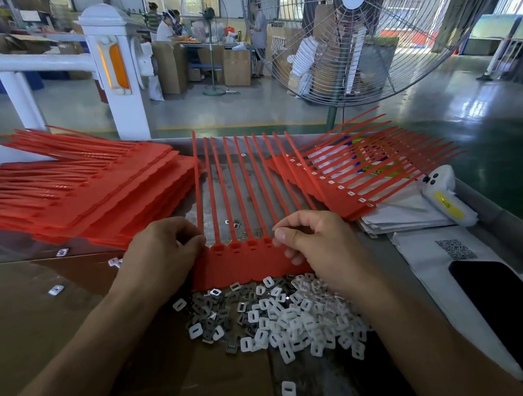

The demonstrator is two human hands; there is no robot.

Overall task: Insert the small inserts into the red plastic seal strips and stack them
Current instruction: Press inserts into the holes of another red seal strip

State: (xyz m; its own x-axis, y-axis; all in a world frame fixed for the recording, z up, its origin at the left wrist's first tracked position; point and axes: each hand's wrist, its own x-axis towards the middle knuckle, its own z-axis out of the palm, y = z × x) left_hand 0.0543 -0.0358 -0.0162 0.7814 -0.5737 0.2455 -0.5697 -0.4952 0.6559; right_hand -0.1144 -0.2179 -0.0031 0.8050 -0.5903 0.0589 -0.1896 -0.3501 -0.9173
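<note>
A red seal strip sheet point(244, 263) lies in front of me, its long tails pointing away and several empty sockets along its head row. My left hand point(160, 258) pinches the sheet's left edge near the first socket. My right hand point(315, 243) rests curled over the right end of the socket row, fingertips at a socket; whether it holds an insert is hidden. A heap of small white and grey inserts point(284, 313) lies just below the sheet. A stack of empty red sheets point(87, 192) sits at the left. A stack with inserts fitted point(342, 183) lies at the right.
Brown cardboard point(41, 314) covers the near table. A few stray inserts point(55, 289) lie on it. A black phone point(513, 307) and white papers point(425, 255) are at the right, with a white handheld device point(441, 190) beyond. A large floor fan point(362, 28) stands behind the table.
</note>
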